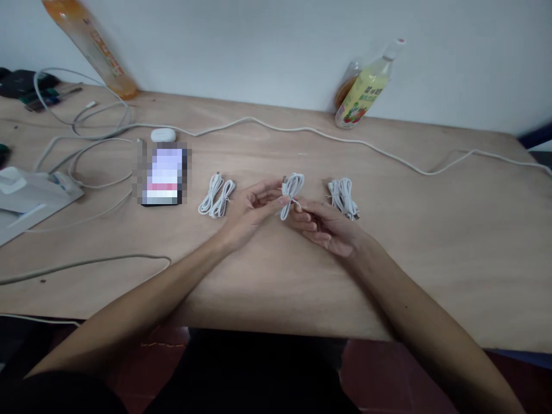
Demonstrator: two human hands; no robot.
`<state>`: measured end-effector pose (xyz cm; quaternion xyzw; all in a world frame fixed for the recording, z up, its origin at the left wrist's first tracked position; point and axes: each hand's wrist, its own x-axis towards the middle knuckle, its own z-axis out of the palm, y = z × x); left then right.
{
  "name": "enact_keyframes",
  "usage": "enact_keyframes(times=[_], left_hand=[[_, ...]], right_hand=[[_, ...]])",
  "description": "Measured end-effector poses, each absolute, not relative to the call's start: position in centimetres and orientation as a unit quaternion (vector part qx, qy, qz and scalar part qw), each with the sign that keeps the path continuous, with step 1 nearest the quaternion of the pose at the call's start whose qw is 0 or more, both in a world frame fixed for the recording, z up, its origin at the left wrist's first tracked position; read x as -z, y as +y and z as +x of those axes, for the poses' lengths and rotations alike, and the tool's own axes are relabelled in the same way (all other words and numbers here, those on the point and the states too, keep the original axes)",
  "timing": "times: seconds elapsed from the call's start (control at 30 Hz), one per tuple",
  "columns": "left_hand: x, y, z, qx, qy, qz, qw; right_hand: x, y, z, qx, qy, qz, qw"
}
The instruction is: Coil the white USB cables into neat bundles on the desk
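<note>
Cable (293, 192), white and folded into a narrow looped bundle, is raised between the two hands above the middle of the tabletop (259, 282). It should be light and flexible, with loops soft enough to flatten under a firm squeeze and a smooth jacket that might let the strands slide over one another. The plug at its upper end looks like the one stiff part; the rest would probably sag or fan out if taken by a single loop. The best hold is likely the waist, where a thin white tie (296, 203) gathers the strands, since a pinch there keeps every loop together. The left hand (250, 210) has it near that place: the thumb presses on the front of the bundle, closed against the fingers behind, whose contact is partly hidden by the cable. The right hand (330, 227) is turned with its palm partly up; its thumb and forefinger are drawn together and appear to pinch the tie, while the other fingers curl loosely below and hold nothing visible. The tie looks thin and pliable, so fingertips suit it better than a full grip. Similar bundles lie to either side: a left pair (223, 198) just beside the left hand, and a right group (345, 195) just beyond the right hand.
</note>
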<state>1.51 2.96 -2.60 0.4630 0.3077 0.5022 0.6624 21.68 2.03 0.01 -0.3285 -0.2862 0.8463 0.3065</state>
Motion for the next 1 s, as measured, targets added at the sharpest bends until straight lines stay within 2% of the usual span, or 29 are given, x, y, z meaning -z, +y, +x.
enact_keyframes(times=[0.23,0.47,0.7,0.87,1.0], left_hand=[[2.8,3.0,1.6,-0.509,0.32,0.438,0.668],[2.8,3.1,2.0,-0.553,0.318,0.412,0.651],[2.5,2.9,1.7,-0.558,0.338,0.461,0.602],[2.3,2.9,1.7,-0.553,0.348,0.462,0.6],[2.2,2.8,1.7,-0.545,0.362,0.444,0.612]], right_hand=[[0.8,1.8,21.8,-0.836,-0.301,-0.334,0.314],[0.9,0.8,20.0,-0.757,-0.314,-0.387,0.423],[1.5,-0.3,18.6,-0.55,-0.467,-0.483,0.496],[1.6,-0.8,18.5,-0.355,-0.579,-0.527,0.512],[1.6,-0.8,18.9,-0.29,-0.611,-0.541,0.5]])
